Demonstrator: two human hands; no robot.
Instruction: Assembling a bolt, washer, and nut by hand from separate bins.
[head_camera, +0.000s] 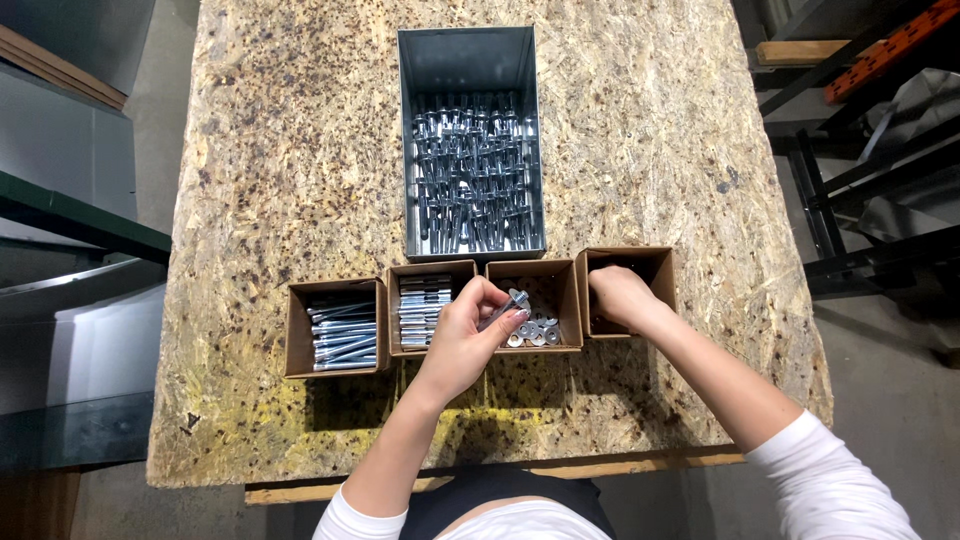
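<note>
Her left hand (468, 328) pinched a silver bolt (507, 305) by its fingertips above the washer box (560, 280), while her right hand (620, 295) dipped, fingers hidden, into the far-right cardboard box (662, 268).

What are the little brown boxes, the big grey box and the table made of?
The small brown boxes look like plain cardboard: matte, with folded flaps. The big grey bin seems to be sheet metal, smooth and dully shiny. The table looks like chipboard, pressed wood flakes showing, unpainted.
</note>
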